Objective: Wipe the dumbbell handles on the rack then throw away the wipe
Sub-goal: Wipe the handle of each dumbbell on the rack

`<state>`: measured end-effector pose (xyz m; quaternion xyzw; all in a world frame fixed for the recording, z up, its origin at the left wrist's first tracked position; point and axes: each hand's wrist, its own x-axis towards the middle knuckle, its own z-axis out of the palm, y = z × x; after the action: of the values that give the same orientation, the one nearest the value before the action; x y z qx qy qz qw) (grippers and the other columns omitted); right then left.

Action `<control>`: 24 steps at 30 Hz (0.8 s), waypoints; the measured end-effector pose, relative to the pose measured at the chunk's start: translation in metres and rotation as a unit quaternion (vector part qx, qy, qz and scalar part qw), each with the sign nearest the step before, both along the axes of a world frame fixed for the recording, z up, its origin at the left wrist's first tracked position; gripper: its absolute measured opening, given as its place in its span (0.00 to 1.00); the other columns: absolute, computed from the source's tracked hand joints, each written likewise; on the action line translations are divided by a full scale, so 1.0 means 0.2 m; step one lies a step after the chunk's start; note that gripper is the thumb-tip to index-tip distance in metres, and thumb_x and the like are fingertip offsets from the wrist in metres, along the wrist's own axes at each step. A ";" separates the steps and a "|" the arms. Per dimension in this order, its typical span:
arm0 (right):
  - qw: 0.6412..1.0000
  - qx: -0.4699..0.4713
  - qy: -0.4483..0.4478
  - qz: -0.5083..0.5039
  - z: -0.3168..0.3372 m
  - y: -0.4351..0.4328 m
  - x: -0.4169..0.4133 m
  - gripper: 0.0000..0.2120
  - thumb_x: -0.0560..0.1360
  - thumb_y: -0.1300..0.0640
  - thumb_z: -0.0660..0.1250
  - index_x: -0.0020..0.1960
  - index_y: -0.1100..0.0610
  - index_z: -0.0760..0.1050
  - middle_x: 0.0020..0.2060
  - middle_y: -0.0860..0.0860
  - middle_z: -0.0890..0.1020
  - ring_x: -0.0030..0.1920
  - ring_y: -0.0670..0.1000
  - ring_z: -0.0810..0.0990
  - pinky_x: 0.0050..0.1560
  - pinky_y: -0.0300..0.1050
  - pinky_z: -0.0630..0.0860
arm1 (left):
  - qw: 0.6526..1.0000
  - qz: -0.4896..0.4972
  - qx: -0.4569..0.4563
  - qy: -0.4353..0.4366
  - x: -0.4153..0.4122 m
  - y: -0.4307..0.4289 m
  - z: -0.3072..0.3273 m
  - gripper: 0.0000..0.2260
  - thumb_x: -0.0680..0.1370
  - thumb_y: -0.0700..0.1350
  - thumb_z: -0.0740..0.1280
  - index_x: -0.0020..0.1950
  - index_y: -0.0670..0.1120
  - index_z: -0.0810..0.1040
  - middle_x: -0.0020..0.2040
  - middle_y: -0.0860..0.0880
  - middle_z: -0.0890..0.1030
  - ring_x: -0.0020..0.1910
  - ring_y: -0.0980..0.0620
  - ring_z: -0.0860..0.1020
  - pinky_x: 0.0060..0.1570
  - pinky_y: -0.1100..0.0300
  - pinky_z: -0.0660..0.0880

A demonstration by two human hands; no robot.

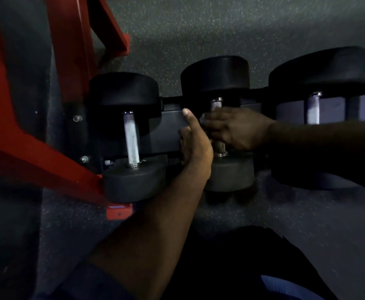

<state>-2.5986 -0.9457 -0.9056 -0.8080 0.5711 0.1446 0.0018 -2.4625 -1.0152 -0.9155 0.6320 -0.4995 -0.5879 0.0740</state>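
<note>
Three black dumbbells lie across a low black rack (173, 120). The left dumbbell (132, 139) shows its whole bare metal handle. My right hand (237, 128) reaches in from the right and is wrapped around the handle of the middle dumbbell (217, 103), hiding most of it. A small pale patch (202, 120) at its fingertips may be the wipe; I cannot tell for sure. My left hand (195, 148) rests against the rack just left of that handle, thumb pointing up, fingers hidden. The right dumbbell (313, 109) is untouched.
A red steel frame (36, 161) slants down at the left, its foot (119, 211) on the dark speckled rubber floor (220, 29). My knees in dark clothing fill the bottom right. Bolts stick out of the rack's left end.
</note>
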 end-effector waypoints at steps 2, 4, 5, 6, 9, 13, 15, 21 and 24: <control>0.999 0.014 -0.024 0.040 -0.02 0.04 0.00 0.22 0.80 0.52 0.54 0.66 0.56 0.79 0.71 0.59 0.75 0.72 0.59 0.72 0.77 0.59 0.61 | 1.000 0.011 -0.008 0.000 0.00 0.00 0.01 0.47 0.70 0.83 0.40 0.70 0.53 0.73 0.66 0.48 0.80 0.63 0.45 0.78 0.67 0.41 0.72; 0.999 -0.032 -0.022 -0.016 0.01 0.06 -0.08 0.24 0.80 0.54 0.53 0.73 0.58 0.72 0.75 0.60 0.69 0.74 0.60 0.70 0.78 0.60 0.60 | 0.999 0.008 -0.035 -0.009 -0.01 0.02 0.02 0.42 0.75 0.79 0.42 0.70 0.51 0.74 0.67 0.47 0.79 0.62 0.46 0.77 0.64 0.47 0.72; 0.997 -0.059 -0.010 -0.049 0.00 0.07 -0.10 0.26 0.81 0.53 0.51 0.77 0.60 0.66 0.78 0.60 0.64 0.77 0.60 0.66 0.78 0.60 0.58 | 0.999 0.015 -0.045 -0.010 0.00 0.03 0.03 0.40 0.77 0.77 0.42 0.70 0.51 0.74 0.67 0.47 0.79 0.59 0.48 0.76 0.60 0.49 0.70; 0.995 -0.072 0.018 -0.061 -0.01 0.09 -0.11 0.28 0.82 0.52 0.49 0.80 0.61 0.59 0.81 0.60 0.57 0.80 0.60 0.59 0.80 0.59 0.53 | 0.999 0.017 -0.047 -0.007 0.00 0.04 0.04 0.39 0.79 0.76 0.43 0.71 0.50 0.73 0.68 0.47 0.79 0.56 0.50 0.74 0.57 0.52 0.68; 0.993 -0.074 0.066 -0.070 -0.06 0.16 -0.05 0.30 0.83 0.50 0.44 0.82 0.61 0.47 0.82 0.60 0.48 0.82 0.61 0.49 0.79 0.58 0.45 | 0.998 0.018 -0.058 -0.010 -0.01 0.04 0.07 0.36 0.81 0.73 0.46 0.71 0.49 0.74 0.65 0.47 0.79 0.56 0.51 0.73 0.55 0.56 0.64; 0.990 -0.083 0.098 -0.056 -0.09 0.00 0.01 0.22 0.80 0.54 0.54 0.71 0.59 0.72 0.70 0.56 0.73 0.71 0.59 0.71 0.74 0.54 0.60 | 0.995 0.059 -0.077 -0.018 -0.01 0.06 0.09 0.46 0.69 0.84 0.46 0.66 0.54 0.79 0.60 0.50 0.83 0.57 0.47 0.80 0.62 0.46 0.76; 0.992 -0.059 0.100 -0.056 -0.06 0.00 0.03 0.21 0.79 0.54 0.52 0.65 0.58 0.77 0.63 0.54 0.77 0.65 0.58 0.74 0.70 0.54 0.62 | 0.992 0.072 -0.104 -0.016 -0.01 0.08 0.04 0.50 0.64 0.86 0.46 0.67 0.55 0.79 0.61 0.50 0.83 0.61 0.46 0.80 0.64 0.41 0.76; 0.995 -0.047 -0.006 -0.090 0.01 0.14 -0.10 0.31 0.78 0.54 0.41 0.80 0.62 0.55 0.79 0.59 0.58 0.75 0.63 0.63 0.65 0.60 0.70 | 0.988 0.079 -0.123 -0.043 -0.01 0.08 0.04 0.50 0.66 0.85 0.47 0.60 0.46 0.81 0.46 0.49 0.85 0.55 0.43 0.83 0.62 0.38 0.77; 0.990 -0.045 -0.063 -0.118 0.00 0.09 -0.06 0.32 0.78 0.52 0.39 0.74 0.62 0.66 0.74 0.57 0.68 0.66 0.62 0.70 0.59 0.57 0.74 | 0.989 0.079 -0.122 -0.034 -0.01 0.07 0.02 0.54 0.62 0.88 0.45 0.60 0.46 0.81 0.51 0.46 0.86 0.56 0.42 0.83 0.62 0.38 0.78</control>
<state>-2.6115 -0.9281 -0.9047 -0.7416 0.6673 0.0659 0.0185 -2.4647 -1.0010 -0.9117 0.6754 -0.5178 -0.4933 0.1798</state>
